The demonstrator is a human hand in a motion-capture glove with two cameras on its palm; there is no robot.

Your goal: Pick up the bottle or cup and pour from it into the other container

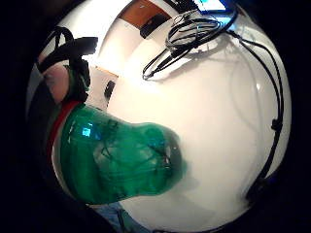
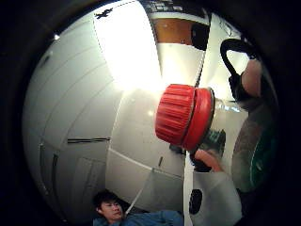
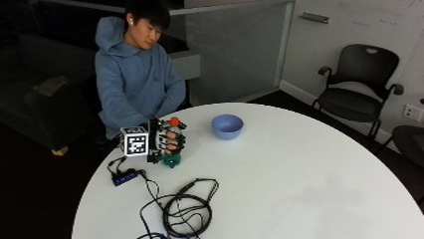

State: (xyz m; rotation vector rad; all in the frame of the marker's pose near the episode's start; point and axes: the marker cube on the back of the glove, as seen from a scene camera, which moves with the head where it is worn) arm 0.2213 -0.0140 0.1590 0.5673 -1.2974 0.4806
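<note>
A green plastic bottle [image 3: 172, 158] with a red cap [image 3: 174, 121] stands upright near the table's left edge. My gloved right hand [image 3: 163, 140] wraps around its upper body, fingers curled round it. The bottle's base seems to touch the table or sit just above it; I cannot tell which. The little finger side palm view shows the green body [image 1: 116, 160] close against the palm, and the thumb side palm view shows the red cap [image 2: 184, 117] still screwed on. A blue bowl [image 3: 227, 126] sits on the table to the right of the bottle, a short way off.
The round white table [image 3: 285, 174] carries a coil of black cable [image 3: 185, 209] near its front left, plus a small dark box [image 3: 124, 177] by the edge. Black chairs [image 3: 358, 84] stand at the back right, away from the table.
</note>
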